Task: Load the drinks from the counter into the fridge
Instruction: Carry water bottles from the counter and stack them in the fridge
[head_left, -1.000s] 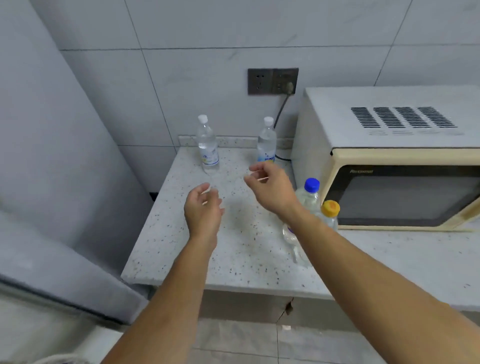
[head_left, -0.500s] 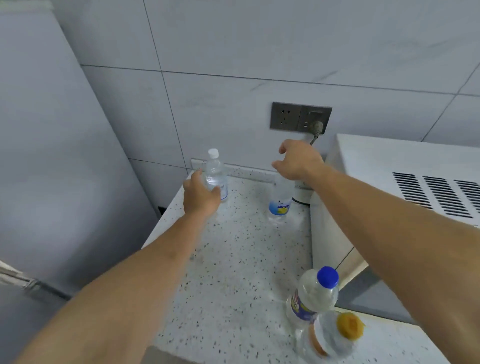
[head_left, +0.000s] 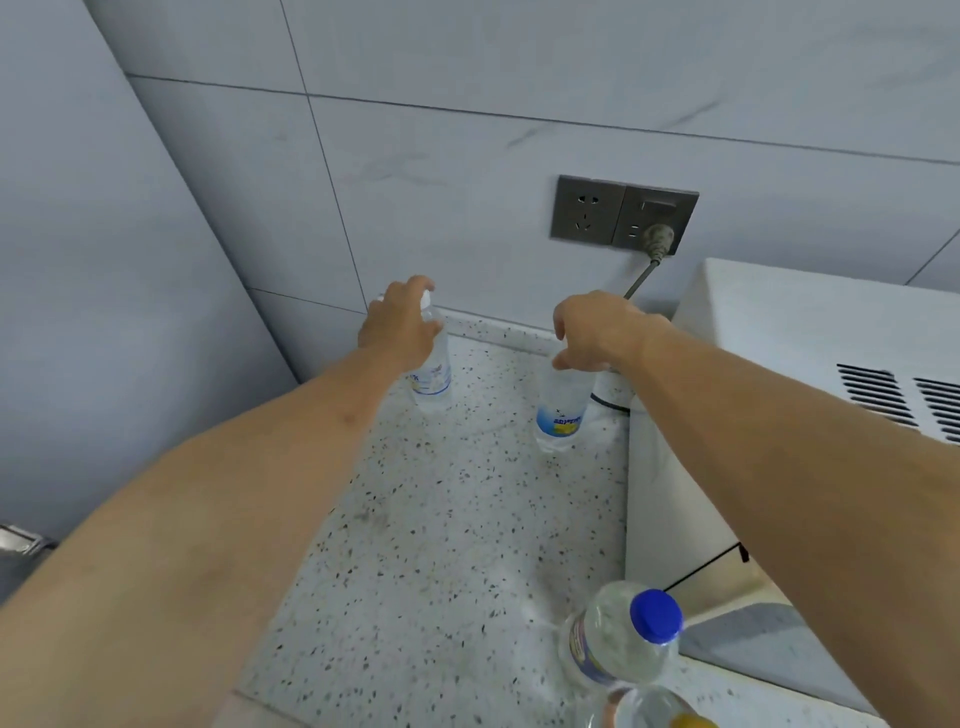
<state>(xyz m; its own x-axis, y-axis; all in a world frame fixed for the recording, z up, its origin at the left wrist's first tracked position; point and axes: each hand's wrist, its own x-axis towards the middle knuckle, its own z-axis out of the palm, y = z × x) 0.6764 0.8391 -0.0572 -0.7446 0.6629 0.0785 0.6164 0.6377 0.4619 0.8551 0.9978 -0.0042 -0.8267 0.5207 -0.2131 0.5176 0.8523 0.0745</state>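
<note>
Closest to me, at the bottom edge, a clear bottle with a blue cap (head_left: 621, 636) stands on the speckled counter (head_left: 441, 545) just beside the white microwave (head_left: 779, 364), and an orange-capped bottle (head_left: 660, 712) pokes in right below it, mostly cut off. Further back near the wall, my right hand (head_left: 597, 330) is curled over the top of a clear water bottle with a blue-and-yellow label (head_left: 561, 410), upright on the counter, cap hidden under my fingers. Over by the back-left corner, my left hand (head_left: 402, 327) wraps the neck and shoulder of the white-capped bottle (head_left: 431, 376), which leans a little, and behind them a grey wall socket (head_left: 621, 215) holds a plug.
</note>
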